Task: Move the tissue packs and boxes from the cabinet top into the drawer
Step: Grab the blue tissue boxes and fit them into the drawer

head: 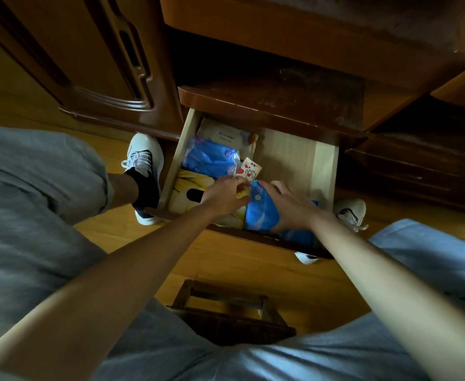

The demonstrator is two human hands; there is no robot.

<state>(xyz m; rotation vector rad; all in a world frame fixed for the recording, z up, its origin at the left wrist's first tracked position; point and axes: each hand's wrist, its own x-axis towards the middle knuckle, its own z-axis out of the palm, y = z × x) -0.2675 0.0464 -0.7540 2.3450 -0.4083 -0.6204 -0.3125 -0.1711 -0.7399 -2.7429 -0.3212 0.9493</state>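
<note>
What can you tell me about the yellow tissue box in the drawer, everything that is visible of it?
The yellow tissue box looks like printed cardboard, yellow with darker streaks and a dark oval opening on its top face. It lies flat in the front left corner of the open drawer, against the left wall. A blue tissue pack sits just behind it and another blue pack is at its right. The left hand covers its right part, so that end is hidden.
</note>
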